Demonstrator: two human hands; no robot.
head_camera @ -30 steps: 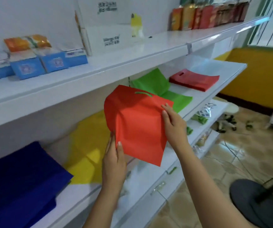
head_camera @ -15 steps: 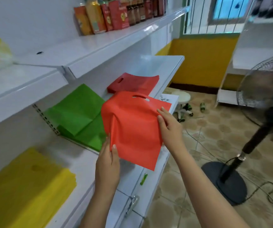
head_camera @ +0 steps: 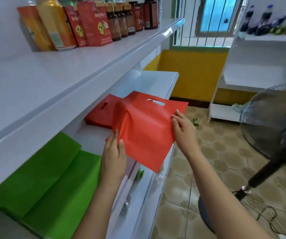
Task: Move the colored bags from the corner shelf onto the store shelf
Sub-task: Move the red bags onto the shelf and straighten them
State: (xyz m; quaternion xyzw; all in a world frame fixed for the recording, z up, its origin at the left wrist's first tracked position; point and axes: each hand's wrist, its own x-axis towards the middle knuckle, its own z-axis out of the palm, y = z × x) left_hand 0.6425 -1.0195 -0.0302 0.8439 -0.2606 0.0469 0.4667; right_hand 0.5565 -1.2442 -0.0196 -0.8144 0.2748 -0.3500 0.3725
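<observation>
My left hand (head_camera: 113, 156) pinches the red bag's (head_camera: 144, 130) near corner and my right hand (head_camera: 183, 130) its far edge, holding it above the red stack (head_camera: 101, 114) on the shelf (head_camera: 163, 80); limp and sagging, it could land crooked or slide off.

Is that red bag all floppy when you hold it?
Probably floppy: the red fabric bag buckles into a ridge between the left hand and right hand. Likely light, since fingertip pinches hold it. Its free corner droops, so it seems soft.

Bright daylight from the barred window (head_camera: 213, 14); wide-angle bending and soft blur at edges.
</observation>
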